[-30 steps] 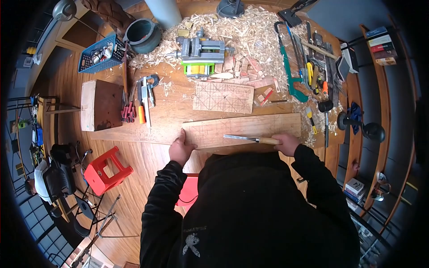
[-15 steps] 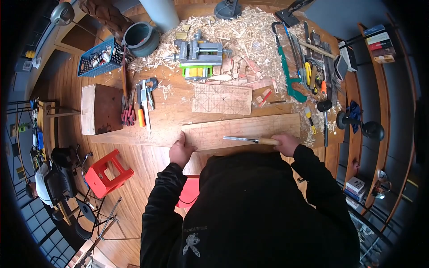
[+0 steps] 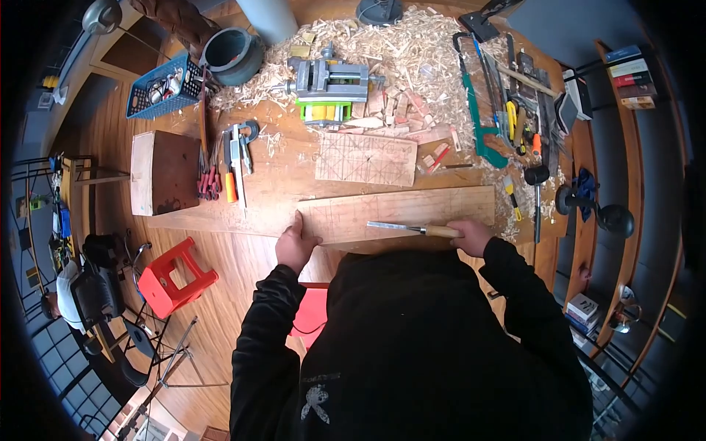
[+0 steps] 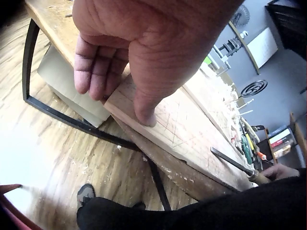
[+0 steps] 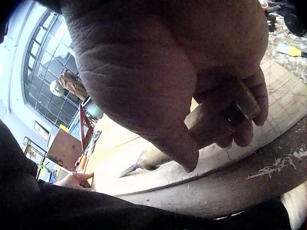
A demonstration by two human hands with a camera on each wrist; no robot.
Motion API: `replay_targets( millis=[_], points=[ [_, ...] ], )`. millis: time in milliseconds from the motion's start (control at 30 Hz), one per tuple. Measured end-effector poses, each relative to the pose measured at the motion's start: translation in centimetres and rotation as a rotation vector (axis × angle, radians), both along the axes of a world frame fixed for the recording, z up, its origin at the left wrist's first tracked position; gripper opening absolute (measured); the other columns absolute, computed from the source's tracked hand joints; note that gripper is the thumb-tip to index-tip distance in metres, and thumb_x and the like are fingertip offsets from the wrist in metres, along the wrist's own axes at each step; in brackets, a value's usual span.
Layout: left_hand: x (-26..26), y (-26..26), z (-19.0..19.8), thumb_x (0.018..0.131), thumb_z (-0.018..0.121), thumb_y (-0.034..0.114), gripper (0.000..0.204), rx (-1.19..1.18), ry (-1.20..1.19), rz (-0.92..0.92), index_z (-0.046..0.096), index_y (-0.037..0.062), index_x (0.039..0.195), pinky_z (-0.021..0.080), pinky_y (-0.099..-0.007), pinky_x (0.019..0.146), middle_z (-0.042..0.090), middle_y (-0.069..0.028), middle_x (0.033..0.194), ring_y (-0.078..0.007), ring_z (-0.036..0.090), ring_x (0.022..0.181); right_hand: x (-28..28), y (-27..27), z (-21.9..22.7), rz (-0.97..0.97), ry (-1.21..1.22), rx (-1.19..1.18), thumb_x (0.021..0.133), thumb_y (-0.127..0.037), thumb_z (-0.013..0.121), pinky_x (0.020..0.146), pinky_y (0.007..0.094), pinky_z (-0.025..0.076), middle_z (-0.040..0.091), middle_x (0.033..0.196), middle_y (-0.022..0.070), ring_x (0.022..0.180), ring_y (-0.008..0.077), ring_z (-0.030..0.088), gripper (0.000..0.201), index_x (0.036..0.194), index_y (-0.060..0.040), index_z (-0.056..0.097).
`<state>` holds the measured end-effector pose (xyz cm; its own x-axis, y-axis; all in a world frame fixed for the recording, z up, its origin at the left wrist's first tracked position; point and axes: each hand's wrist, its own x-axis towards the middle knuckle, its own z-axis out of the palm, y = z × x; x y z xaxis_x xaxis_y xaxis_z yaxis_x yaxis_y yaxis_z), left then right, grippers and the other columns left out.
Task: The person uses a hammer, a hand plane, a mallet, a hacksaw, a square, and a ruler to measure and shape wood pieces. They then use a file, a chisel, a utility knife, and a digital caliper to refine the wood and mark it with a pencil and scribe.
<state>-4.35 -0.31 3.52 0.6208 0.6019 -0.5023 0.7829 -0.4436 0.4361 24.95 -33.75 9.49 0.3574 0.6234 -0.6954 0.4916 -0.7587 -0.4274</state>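
Observation:
A long pale wooden board (image 3: 434, 206) lies along the front edge of the workbench, with pencil and red lines on its face. My left hand (image 3: 295, 248) grips its left end; in the left wrist view the thumb (image 4: 145, 108) presses on the top face and the fingers reach past the end. A chisel (image 3: 440, 231) with a wooden handle lies over the board, its blade pointing left. My right hand (image 3: 473, 238) holds the handle at its butt end; the right wrist view shows thumb and fingers around the handle (image 5: 154, 158).
A shorter marked board (image 3: 368, 158) lies behind the long one. Farther back are a vise (image 3: 332, 82), offcuts and heaped shavings (image 3: 412, 40). Saws, a mallet (image 3: 536, 176) and a brush (image 3: 511, 195) lie right. At left stand a wooden box (image 3: 168, 173), small tools and a red stool (image 3: 176, 278).
The head view shifts slightly. Both hands, the long board and the chisel keep their places.

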Motion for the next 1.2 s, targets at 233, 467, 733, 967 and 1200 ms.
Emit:
replay_targets(
  millis=[233, 467, 733, 967, 1200],
  points=[
    [-0.3, 0.0, -0.2, 0.069, 0.08, 0.032, 0.091, -0.016, -0.02, 0.034, 0.038, 0.0042, 0.145, 0.052, -0.0393, 0.081, 0.067, -0.0211, 0.101, -0.0349, 0.065, 0.095, 0.1, 0.9, -0.2, 0.003, 0.033, 0.02, 0.076, -0.02, 0.072, 0.086, 0.0456, 0.049, 0.065, 0.099, 0.0192, 0.098, 0.0389, 0.06, 0.039, 0.114, -0.0115, 0.065],
    [-0.4, -0.1, 0.0, 0.069, 0.081, 0.032, 0.092, 0.003, -0.003, 0.014, 0.037, 0.0041, 0.145, 0.052, -0.0396, 0.081, 0.067, -0.0211, 0.101, -0.0352, 0.065, 0.094, -0.3, 2.0, 0.0, 0.049, -0.093, 0.013, 0.076, -0.018, 0.064, 0.085, 0.0466, 0.049, 0.065, 0.099, 0.0188, 0.096, 0.0393, 0.061, 0.034, 0.109, -0.0118, 0.065],
    [-0.7, 0.2, -0.9, 0.068, 0.083, 0.029, 0.092, 0.062, -0.147, -0.083, 0.038, -0.005, 0.142, 0.054, -0.0362, 0.073, 0.067, -0.024, 0.091, -0.0336, 0.068, 0.082, -0.3, -1.4, -0.7, -0.237, -0.336, 0.103, 0.075, -0.02, 0.063, 0.083, 0.0484, 0.049, 0.065, 0.097, 0.0198, 0.093, 0.041, 0.061, 0.037, 0.11, -0.0083, 0.059],
    [-0.2, 0.0, 0.0, 0.07, 0.079, 0.033, 0.09, 0.036, -0.044, -0.072, 0.038, -0.0034, 0.142, 0.053, -0.0416, 0.074, 0.068, -0.0238, 0.094, -0.0372, 0.067, 0.086, 3.6, -5.6, -3.7, -0.852, -0.403, 0.258, 0.079, -0.016, 0.061, 0.07, 0.0427, 0.05, 0.063, 0.085, 0.0206, 0.08, 0.0348, 0.064, 0.033, 0.106, 0.001, 0.055],
    [0.1, -0.6, 0.0, 0.07, 0.078, 0.032, 0.088, 0.079, -0.038, -0.044, 0.04, -0.0025, 0.141, 0.054, -0.0436, 0.07, 0.068, -0.0239, 0.088, -0.0382, 0.068, 0.082, 11.1, -5.6, -6.0, -1.063, -0.432, 0.202, 0.079, -0.015, 0.063, 0.079, 0.0457, 0.05, 0.065, 0.092, 0.0266, 0.092, 0.0424, 0.064, 0.037, 0.11, 0.0045, 0.056]
  ],
)
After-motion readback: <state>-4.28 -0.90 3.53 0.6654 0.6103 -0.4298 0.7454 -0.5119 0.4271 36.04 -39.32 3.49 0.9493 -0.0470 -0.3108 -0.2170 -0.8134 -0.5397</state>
